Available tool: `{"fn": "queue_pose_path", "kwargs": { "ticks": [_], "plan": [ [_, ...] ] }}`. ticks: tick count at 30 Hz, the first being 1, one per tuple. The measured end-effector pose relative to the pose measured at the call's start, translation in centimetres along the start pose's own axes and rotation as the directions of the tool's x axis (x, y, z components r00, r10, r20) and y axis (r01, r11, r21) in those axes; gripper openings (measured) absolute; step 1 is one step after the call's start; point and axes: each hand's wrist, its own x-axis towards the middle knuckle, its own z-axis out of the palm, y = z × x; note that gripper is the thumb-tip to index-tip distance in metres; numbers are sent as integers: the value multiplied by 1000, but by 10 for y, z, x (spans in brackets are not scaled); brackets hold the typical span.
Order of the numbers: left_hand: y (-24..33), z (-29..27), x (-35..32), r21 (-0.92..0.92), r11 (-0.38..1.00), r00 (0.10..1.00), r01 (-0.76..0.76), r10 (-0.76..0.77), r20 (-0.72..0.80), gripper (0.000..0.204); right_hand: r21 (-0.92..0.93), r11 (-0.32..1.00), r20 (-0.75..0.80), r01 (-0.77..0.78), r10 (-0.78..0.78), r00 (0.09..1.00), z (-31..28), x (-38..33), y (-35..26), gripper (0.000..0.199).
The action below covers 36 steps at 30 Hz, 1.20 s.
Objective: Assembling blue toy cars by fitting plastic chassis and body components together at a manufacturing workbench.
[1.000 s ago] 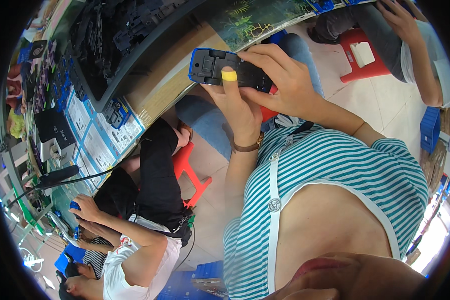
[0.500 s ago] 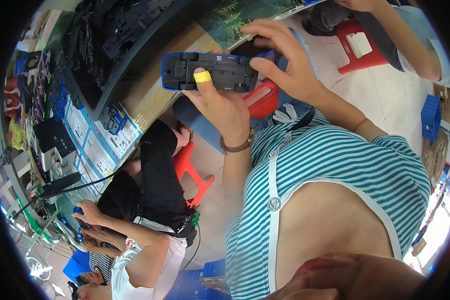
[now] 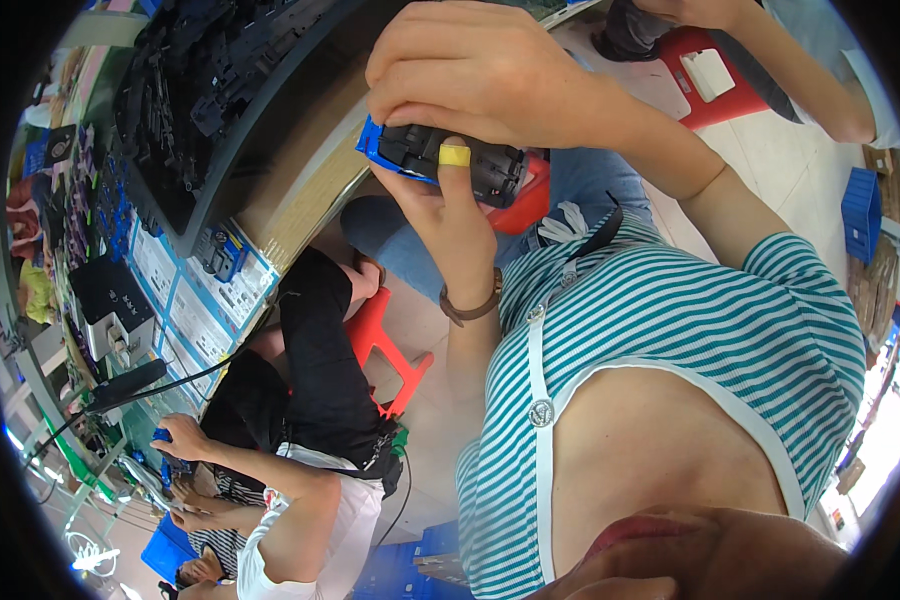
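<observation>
A toy car (image 3: 495,175) with a blue body and a dark chassis is held in front of me, its underside turned up and tilted. My left hand (image 3: 440,215), with yellow tape round the thumb and a brown strap at the wrist, grips it from below, the thumb pressed on the chassis. From above, my right hand (image 3: 495,75) is closed over the far side of the car. Its fingers hide that side and most of the wheels.
Beside my hands stands a large black tray (image 3: 260,130) heaped with dark plastic parts (image 3: 195,85). Another blue toy car (image 3: 225,255) lies on printed sheets (image 3: 195,310). At lower left, a co-worker in white (image 3: 315,505) handles a blue piece. A red stool (image 3: 385,345) stands between us.
My right hand has moved left and closed over the car; it was spread beside the car's end before. The car has turned and tilted, with less of its underside showing.
</observation>
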Motion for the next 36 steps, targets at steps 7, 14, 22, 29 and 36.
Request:
{"fn": "queue_pose_path", "kwargs": {
  "ticks": [7, 14, 22, 29, 36],
  "plan": [
    [14, -4, 3, -170, 985, 999, 34, -34, 7, 41, 554, 554, 90, -622, 703, 706, -29, -19, 2, 13],
    [17, -14, 14, -291, 956, 994, 29, -58, -92, 39, 64, 506, 604, -860, 666, 437, -26, -81, -10, 21],
    [6, -10, 15, -450, 892, 996, -42, 3, -87, 44, 628, 426, 178, -651, 736, 653, 3, -66, -52, 48],
    [9, 0, 11, -275, 960, 979, -61, 4, -203, 48, 703, 74, 447, -708, 727, 520, 6, -65, -51, 41],
    [6, 1, 12, -246, 966, 976, -77, 23, -217, 46, 753, 4, 453, -659, 722, 522, 9, -63, -51, 44]
  ]
}}
